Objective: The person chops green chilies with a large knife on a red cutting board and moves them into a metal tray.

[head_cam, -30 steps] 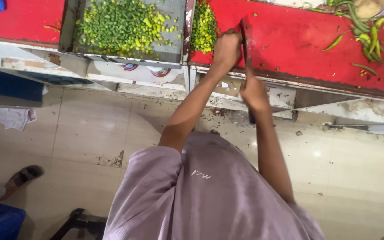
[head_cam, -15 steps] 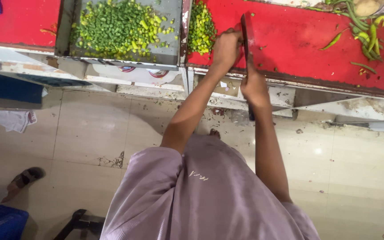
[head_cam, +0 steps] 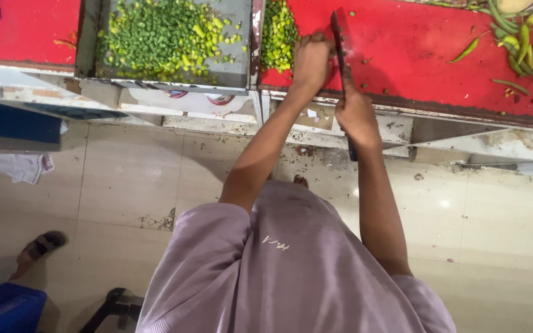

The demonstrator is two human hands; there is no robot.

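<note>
Head view: scraping step, I judge. My right hand (head_cam: 356, 114) grips the knife (head_cam: 340, 43), blade on edge on the red board (head_cam: 427, 55). My left hand (head_cam: 311, 58), fingers curled, touches the chopped greens pile (head_cam: 277, 34) at its 9 o'clock. Next calls for pushing the pile toward 9 o'clock into the metal tray (head_cam: 242, 65).

A single head-worn view looks steeply down past the person's chest, taking in the near edge of the red counter (head_cam: 414, 55) and the tiled floor (head_cam: 124, 179) below.
</note>
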